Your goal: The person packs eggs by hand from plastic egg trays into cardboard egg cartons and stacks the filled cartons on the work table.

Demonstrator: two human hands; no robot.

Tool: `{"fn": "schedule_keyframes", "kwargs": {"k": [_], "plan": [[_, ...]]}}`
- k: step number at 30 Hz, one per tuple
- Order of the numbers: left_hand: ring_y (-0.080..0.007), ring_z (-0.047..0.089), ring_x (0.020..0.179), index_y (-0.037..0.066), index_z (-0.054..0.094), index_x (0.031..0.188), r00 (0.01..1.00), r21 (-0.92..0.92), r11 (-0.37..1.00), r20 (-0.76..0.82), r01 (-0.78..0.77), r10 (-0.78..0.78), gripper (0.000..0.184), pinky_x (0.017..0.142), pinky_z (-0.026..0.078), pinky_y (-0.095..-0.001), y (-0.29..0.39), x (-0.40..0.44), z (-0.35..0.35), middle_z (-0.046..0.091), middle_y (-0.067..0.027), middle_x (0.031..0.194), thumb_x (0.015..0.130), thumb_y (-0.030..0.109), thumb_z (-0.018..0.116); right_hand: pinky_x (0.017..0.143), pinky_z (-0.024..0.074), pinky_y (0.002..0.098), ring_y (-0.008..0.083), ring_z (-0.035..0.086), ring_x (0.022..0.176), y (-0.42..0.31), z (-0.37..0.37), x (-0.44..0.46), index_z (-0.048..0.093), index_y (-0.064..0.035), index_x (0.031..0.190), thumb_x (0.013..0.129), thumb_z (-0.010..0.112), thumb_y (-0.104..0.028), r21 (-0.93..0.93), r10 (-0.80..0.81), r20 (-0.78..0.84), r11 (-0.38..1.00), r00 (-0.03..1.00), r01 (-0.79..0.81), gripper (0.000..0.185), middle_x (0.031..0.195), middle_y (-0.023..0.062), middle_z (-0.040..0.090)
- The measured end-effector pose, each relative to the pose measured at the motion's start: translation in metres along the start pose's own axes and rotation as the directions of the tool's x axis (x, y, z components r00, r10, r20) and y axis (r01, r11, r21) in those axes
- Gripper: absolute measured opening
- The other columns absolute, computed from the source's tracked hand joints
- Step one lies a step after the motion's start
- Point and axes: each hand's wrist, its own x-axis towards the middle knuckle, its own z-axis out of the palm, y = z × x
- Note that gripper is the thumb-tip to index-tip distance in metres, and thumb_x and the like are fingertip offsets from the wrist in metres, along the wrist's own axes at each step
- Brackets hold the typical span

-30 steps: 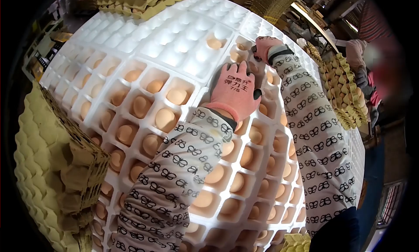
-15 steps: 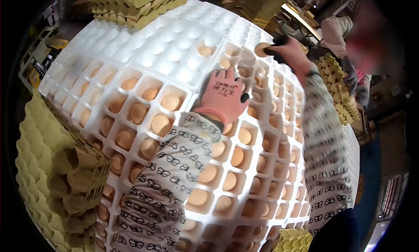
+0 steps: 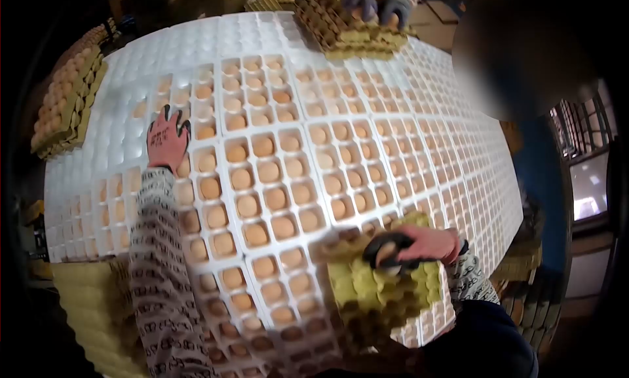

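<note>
My left hand (image 3: pixel 168 141), in a pink glove with dark fingertips, lies with fingers spread over the white foam egg tray (image 3: pixel 145 154). Brown eggs (image 3: pixel 208 187) sit in the square cells around it. At the lower right, my right hand (image 3: pixel 424 244), gloved alike, is closed around a brown egg (image 3: pixel 388 253). It is just above a yellow-green pulp egg tray (image 3: pixel 367 285); whether the egg touches that tray I cannot tell. The hand is slightly blurred.
White foam trays cover the wide surface, many cells filled with eggs. Stacked pulp trays with eggs (image 3: pixel 62 106) stand at the left, more pulp trays (image 3: pixel 88 312) at the lower left. Across the surface, another person's gloved hands (image 3: pixel 377 4) touch a pulp tray stack (image 3: pixel 347 34).
The view has turned to the right. My right hand has come from the far side of the foam trays to the near pulp tray, holding an egg. My left hand stays spread.
</note>
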Motion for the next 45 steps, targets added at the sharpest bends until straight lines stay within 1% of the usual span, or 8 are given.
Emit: {"fn": "schedule_keyframes", "kwargs": {"k": [3,9,13,19,21,25,35,45], "plan": [[-0.0351,0.048,0.125,0.011,0.056,0.131,0.925,0.476,0.845,0.375,-0.244,0.056,0.043,0.106,0.036,-0.0446,0.031,0.014,-0.043,0.047,-0.0141,0.143,0.092,0.028,0.052,0.065,0.0518,0.0250,0.0131,0.066,0.075,0.041,0.023,-0.060,0.050,-0.0034,0.133,0.095,0.058,-0.018,0.213,-0.053,-0.710,0.935,0.702,0.285,0.041,0.098,0.0033,0.066],[-0.0364,0.053,0.122,0.004,0.052,0.133,0.994,-0.692,0.719,0.107,0.061,0.020,0.043,0.105,0.040,-0.0406,0.161,-0.128,-0.137,0.056,-0.0183,0.131,0.092,0.014,0.057,0.083,0.0521,0.0320,0.0198,0.063,0.101,0.114,0.065,-0.090,0.046,-0.0042,0.136,0.090,0.061,-0.007,0.163,-0.201,-0.827,0.808,0.525,0.567,0.049,0.120,0.0091,0.060],[-0.0347,0.054,0.121,-0.001,0.050,0.133,0.935,-0.732,0.660,0.331,0.168,0.128,0.046,0.103,0.042,-0.0387,0.225,-0.286,-0.176,0.056,-0.0201,0.130,0.088,0.003,0.059,0.098,0.0457,0.0361,0.0319,0.055,0.118,0.118,0.082,-0.091,0.044,-0.0071,0.139,0.083,0.069,-0.010,-0.486,-0.471,-0.758,0.869,0.451,0.090,0.062,0.134,0.0164,0.051],[-0.0265,0.054,0.122,-0.002,0.051,0.133,0.822,-0.767,0.299,0.510,0.568,-0.254,0.046,0.103,0.042,-0.0351,0.262,-0.488,-0.224,0.058,-0.0169,0.130,0.087,-0.002,0.055,0.090,0.0495,0.0421,0.0353,0.063,0.105,0.190,0.063,-0.140,0.046,-0.0077,0.137,0.089,0.065,-0.032,-0.284,-0.230,-0.931,0.945,0.284,-0.165,0.058,0.122,0.0186,0.062],[-0.0264,0.055,0.122,-0.002,0.053,0.132,0.780,-0.741,0.245,0.588,0.625,-0.212,0.046,0.102,0.042,-0.0342,0.267,-0.532,-0.226,0.059,-0.0170,0.129,0.086,-0.003,0.054,0.092,0.0484,0.0437,0.0366,0.062,0.107,0.248,0.040,-0.128,0.047,-0.0054,0.137,0.090,0.062,-0.038,-0.134,0.148,-0.820,0.890,0.553,-0.436,0.059,0.120,0.0201,0.063],[-0.0260,0.057,0.117,-0.002,0.056,0.129,0.869,-0.750,0.449,0.469,0.485,-0.156,0.047,0.099,0.043,-0.0321,0.316,-0.516,-0.258,0.060,-0.0177,0.125,0.082,-0.004,0.052,0.090,0.0484,0.0369,0.0319,0.064,0.104,0.249,0.060,-0.155,0.057,0.0031,0.125,0.092,0.059,-0.024,-0.201,-0.225,-0.786,0.974,0.576,0.107,0.043,0.116,0.0211,0.066],[-0.0222,0.058,0.114,-0.001,0.056,0.130,0.737,-0.675,0.323,0.515,0.663,-0.437,0.040,0.096,0.045,-0.0312,0.301,-0.547,-0.316,0.059,-0.0135,0.126,0.090,-0.003,0.049,0.067,0.0451,0.0306,0.0130,0.057,0.081,0.270,-0.123,-0.146,0.063,-0.0022,0.110,0.095,0.059,-0.031,0.015,0.025,-1.000,0.776,-0.007,0.631,0.033,0.095,0.0035,0.063],[-0.0378,0.057,0.111,0.004,0.057,0.126,0.735,-0.614,0.437,0.389,0.657,-0.556,0.038,0.095,0.046,-0.0404,0.251,-0.657,-0.363,0.058,-0.0185,0.124,0.090,0.017,0.059,0.095,0.0520,0.0412,0.0327,0.058,0.116,0.214,-0.027,0.030,0.033,0.0006,0.145,0.101,0.049,-0.026,0.393,-0.267,-0.630,0.701,0.730,0.595,0.054,0.139,0.0196,0.049]]}}
